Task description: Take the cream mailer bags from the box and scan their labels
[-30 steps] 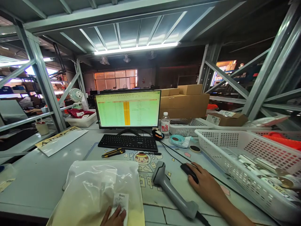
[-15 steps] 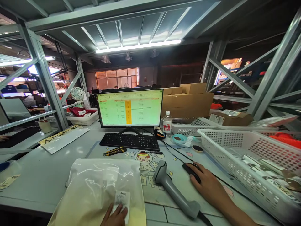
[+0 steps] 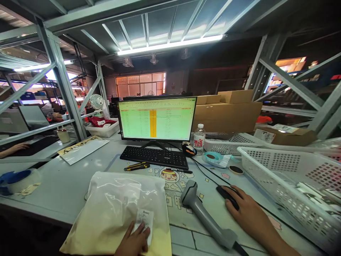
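Note:
My left hand rests with fingers spread on a small white printed label. That label lies on a frosted plastic bag at the near edge of the desk; what the bag holds is blurred by the plastic. My right hand is curved over a black computer mouse. Between the two hands lies a grey barcode scanner, its head toward the monitor. The monitor shows a spreadsheet with an orange column, behind a black keyboard.
A white perforated basket with packets in it stands at right. A water bottle, tape roll, yellow-black utility knife and marker lie around the keyboard. Another person's hand shows far left.
The camera view has turned slightly left, so everything sits further right in the picture. My left hand stays on the label and my right hand on the mouse.

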Action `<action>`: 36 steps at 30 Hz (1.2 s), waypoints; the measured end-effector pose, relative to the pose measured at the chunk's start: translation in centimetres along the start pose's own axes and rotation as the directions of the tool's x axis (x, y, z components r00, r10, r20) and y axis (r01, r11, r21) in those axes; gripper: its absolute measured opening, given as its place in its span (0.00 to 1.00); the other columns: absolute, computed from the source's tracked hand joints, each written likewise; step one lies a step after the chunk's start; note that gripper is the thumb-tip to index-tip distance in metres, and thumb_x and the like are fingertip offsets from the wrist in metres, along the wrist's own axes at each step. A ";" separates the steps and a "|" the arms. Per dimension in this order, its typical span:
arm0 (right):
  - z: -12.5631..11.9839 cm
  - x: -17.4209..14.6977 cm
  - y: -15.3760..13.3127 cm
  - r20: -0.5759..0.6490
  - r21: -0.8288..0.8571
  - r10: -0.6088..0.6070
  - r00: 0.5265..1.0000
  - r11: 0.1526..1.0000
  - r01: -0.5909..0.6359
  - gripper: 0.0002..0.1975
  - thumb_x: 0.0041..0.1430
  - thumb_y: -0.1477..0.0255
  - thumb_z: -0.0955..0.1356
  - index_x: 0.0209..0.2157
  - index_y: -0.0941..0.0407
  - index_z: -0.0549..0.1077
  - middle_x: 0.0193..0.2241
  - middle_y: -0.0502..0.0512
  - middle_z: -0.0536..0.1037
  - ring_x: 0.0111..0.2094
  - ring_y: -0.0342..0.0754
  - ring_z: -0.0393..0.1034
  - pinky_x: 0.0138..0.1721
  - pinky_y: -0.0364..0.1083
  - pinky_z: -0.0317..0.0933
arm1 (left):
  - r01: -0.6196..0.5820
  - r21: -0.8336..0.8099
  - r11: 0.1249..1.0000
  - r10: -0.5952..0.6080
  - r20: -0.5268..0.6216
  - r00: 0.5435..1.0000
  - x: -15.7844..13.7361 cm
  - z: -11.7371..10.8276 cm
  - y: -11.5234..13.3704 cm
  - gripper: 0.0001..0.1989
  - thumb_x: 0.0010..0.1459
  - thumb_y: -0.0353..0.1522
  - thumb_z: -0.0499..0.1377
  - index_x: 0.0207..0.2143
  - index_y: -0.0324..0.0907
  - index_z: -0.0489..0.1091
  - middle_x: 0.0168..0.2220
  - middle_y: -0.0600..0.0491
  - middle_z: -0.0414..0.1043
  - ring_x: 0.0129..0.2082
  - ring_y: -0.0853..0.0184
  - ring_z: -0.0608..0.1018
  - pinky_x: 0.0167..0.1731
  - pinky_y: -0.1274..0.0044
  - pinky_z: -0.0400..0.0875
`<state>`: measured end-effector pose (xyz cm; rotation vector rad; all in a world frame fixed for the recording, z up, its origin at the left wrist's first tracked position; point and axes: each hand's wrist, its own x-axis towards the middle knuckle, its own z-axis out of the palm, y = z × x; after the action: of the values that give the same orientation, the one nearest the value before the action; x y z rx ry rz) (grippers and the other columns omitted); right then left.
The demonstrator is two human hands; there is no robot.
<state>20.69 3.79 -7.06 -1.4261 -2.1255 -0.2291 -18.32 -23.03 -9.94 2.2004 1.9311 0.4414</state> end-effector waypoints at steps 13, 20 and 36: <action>-2.4 -0.8 -3.9 0.149 -0.001 0.075 0.986 0.997 -0.075 0.30 0.70 0.56 0.61 0.63 0.61 0.72 0.64 0.72 0.69 0.64 0.62 0.65 0.65 0.58 0.60 | -0.201 -0.163 0.966 0.170 -0.187 0.968 -6.6 -5.3 7.7 0.10 0.72 0.28 0.55 0.52 0.38 0.72 0.65 0.42 0.72 0.70 0.58 0.69 0.72 0.58 0.61; -3.8 -0.9 -5.9 0.187 0.020 0.157 0.970 0.986 -0.164 0.32 0.72 0.54 0.61 0.64 0.62 0.72 0.65 0.73 0.67 0.67 0.63 0.61 0.68 0.61 0.57 | -0.242 -0.248 0.938 0.223 -0.102 0.969 -7.3 -3.5 9.3 0.15 0.74 0.33 0.55 0.58 0.37 0.71 0.67 0.42 0.69 0.72 0.59 0.65 0.74 0.61 0.56; -2.0 -1.0 -2.3 0.129 0.004 0.044 0.991 0.999 -0.045 0.30 0.70 0.56 0.58 0.60 0.59 0.75 0.61 0.70 0.72 0.59 0.65 0.71 0.65 0.61 0.64 | -0.412 -0.612 0.675 0.279 -0.305 0.910 -4.7 -9.1 7.4 0.18 0.77 0.44 0.52 0.49 0.43 0.76 0.49 0.46 0.83 0.54 0.61 0.83 0.59 0.70 0.76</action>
<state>19.67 1.17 -5.56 -1.5194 -2.1912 -0.1147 -14.99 -29.25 0.57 2.0383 1.1033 1.2282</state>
